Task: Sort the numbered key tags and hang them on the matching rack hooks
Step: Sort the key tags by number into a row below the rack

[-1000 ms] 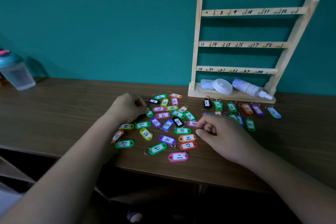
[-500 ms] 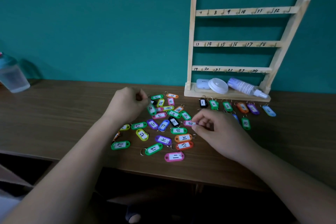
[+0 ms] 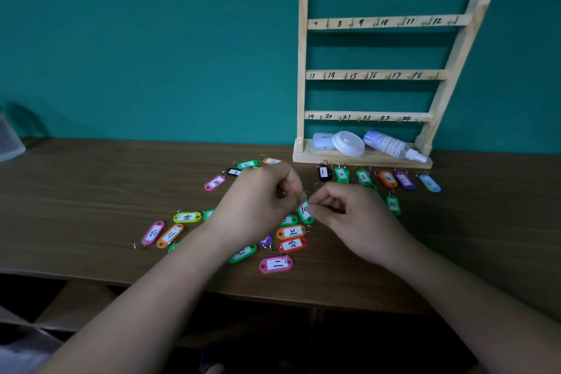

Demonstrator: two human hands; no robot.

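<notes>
Above the pile of loose coloured key tags (image 3: pixel 290 232) my two hands meet. My right hand (image 3: pixel 349 215) pinches a green tag (image 3: pixel 303 210) by its lower end. My left hand (image 3: pixel 261 200) has its fingers curled at the tag's upper, ring end, and covers the middle of the pile. In front of the wooden rack (image 3: pixel 385 21) lies a row of tags, from black 1 (image 3: pixel 323 173) to blue 6 (image 3: pixel 429 183), with a green 10 (image 3: pixel 393 204) just below it. The rack's numbered hooks are bare.
A white case (image 3: pixel 322 140), a round white lid (image 3: pixel 348 143) and a spray bottle (image 3: pixel 391 145) lie on the rack's base. A clear plastic cup (image 3: pixel 9 143) stands at the far left. The table's front edge (image 3: pixel 273 293) runs under my forearms.
My left hand moved right, from the pile's left side to meet my right hand. The green tag now sits between both hands. Some tags have shifted to the left of the pile.
</notes>
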